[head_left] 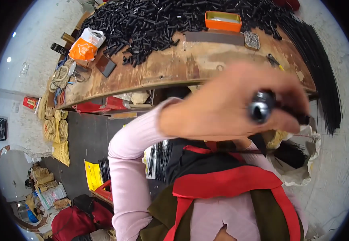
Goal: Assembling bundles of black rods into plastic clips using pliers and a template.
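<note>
My left hand [222, 100], blurred and close to the camera, reaches across from the left in a pale pink sleeve. Its fingers are wrapped round a dark cylindrical piece with a shiny rounded end [260, 107], whose exact kind I cannot make out. Below it, only a bit of skin of my right hand [244, 143] shows near the other pink sleeve; its fingers are hidden. A thin dark rod [246, 152] runs beside it, over my lap. A red and black apron [226, 182] covers my front.
The curved-looking wooden table [162, 70] ahead bears a big heap of short black tubular pieces [142, 28], an orange tin [222, 21], a small tray of metal bits [252, 40] and pliers [274, 61]. Long black rods [319, 68] hang off its right end. A white sack [305, 168] stands right.
</note>
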{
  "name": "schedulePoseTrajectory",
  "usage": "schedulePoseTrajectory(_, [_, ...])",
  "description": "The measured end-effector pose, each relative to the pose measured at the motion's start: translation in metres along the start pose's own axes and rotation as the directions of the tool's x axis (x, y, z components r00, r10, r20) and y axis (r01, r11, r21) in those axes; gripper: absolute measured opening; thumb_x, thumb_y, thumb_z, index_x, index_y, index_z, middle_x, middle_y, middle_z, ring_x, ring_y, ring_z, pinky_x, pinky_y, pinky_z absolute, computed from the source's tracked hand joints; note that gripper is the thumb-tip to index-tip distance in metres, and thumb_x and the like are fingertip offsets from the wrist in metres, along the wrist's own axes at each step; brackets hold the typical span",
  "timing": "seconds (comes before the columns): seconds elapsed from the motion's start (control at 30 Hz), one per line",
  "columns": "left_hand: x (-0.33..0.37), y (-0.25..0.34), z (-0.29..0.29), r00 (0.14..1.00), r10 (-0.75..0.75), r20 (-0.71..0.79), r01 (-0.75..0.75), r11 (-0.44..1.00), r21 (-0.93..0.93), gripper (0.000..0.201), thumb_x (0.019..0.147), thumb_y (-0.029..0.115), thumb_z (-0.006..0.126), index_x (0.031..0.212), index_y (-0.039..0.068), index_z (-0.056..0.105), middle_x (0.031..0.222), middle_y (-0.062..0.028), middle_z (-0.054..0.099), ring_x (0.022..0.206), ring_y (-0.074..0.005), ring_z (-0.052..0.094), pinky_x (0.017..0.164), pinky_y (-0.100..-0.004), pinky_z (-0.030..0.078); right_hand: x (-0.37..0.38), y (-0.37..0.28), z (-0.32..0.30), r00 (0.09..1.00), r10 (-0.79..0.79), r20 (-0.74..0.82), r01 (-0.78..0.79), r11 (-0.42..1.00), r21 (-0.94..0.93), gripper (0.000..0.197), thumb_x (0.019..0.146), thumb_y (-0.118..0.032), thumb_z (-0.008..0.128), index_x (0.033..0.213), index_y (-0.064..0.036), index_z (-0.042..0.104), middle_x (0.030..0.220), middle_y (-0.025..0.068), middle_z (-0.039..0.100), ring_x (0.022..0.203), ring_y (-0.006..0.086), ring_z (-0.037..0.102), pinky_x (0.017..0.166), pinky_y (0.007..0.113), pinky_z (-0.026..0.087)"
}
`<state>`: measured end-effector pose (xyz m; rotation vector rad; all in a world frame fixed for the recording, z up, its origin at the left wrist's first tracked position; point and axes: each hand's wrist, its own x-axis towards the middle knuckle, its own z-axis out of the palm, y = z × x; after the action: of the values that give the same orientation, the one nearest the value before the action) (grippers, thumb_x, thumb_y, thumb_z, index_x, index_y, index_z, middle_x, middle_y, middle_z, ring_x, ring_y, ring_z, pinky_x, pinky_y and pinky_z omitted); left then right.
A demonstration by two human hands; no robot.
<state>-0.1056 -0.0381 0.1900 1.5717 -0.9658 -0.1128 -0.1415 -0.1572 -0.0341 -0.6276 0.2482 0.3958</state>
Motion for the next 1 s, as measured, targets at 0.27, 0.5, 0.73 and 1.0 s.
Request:
schedulePoseTrajectory(0.27, [-0.143, -0.173, -0.012, 0.276, -0.435, -0.857, 0.01, 0.893, -0.45, 0.017, 0.098, 0.015, 0.058, 0.104, 0.0, 0.061, 0.089, -0.0064, 0.066, 0.069, -0.01, 0.059, 0.06, -0.0214, 0.045, -0.024, 0.0, 0.003, 0.987, -0.048, 0.152, 0.124, 0.829, -0.546, 0.018, 0.092, -0.014, 0.068, 0.1, 0.0021, 0.066, 0.076, 0.0057, 0.064, 0.066, 0.0114, 0.062, 0.063, 0.026, 0.053])
schedulePoseTrajectory(0.5, [-0.122, -0.173, 0.033, 0.238, -0.406, -0.882, -0.059, 0.901, -0.43, 0.02, 0.099, 0.017, 0.058, 0.108, -0.001, 0.057, 0.092, -0.0079, 0.065, 0.07, -0.0104, 0.058, 0.06, -0.0222, 0.045, -0.028, 0.009, 0.002, 0.982, -0.024, 0.19, 0.125, 0.832, -0.541, 0.018, 0.092, -0.015, 0.069, 0.095, 0.0014, 0.062, 0.077, 0.0059, 0.064, 0.067, 0.0125, 0.062, 0.064, 0.026, 0.052])
schedulePoseTrajectory(0.73, [-0.134, -0.184, 0.039, 0.144, -0.399, -0.905, -0.159, 0.894, -0.419, 0.022, 0.099, 0.018, 0.059, 0.111, 0.0, 0.056, 0.097, -0.0086, 0.064, 0.076, -0.0122, 0.06, 0.066, -0.0238, 0.048, -0.028, 0.009, 0.005, 0.988, -0.011, 0.157, 0.099, 0.817, -0.567, 0.016, 0.092, -0.01, 0.067, 0.1, 0.0032, 0.062, 0.078, 0.0059, 0.064, 0.068, 0.0126, 0.062, 0.066, 0.026, 0.052])
schedulePoseTrajectory(1.0, [-0.154, -0.163, 0.047, 0.375, -0.684, -0.626, -0.114, 0.636, -0.763, 0.026, 0.095, 0.018, 0.065, 0.113, -0.001, 0.062, 0.098, -0.0093, 0.066, 0.084, -0.0177, 0.068, 0.077, -0.0263, 0.059, -0.027, 0.01, 0.002, 0.991, -0.016, 0.134, 0.094, 0.791, -0.604, 0.016, 0.093, -0.007, 0.065, 0.103, 0.0044, 0.062, 0.079, 0.0061, 0.064, 0.069, 0.0122, 0.062, 0.066, 0.026, 0.053])
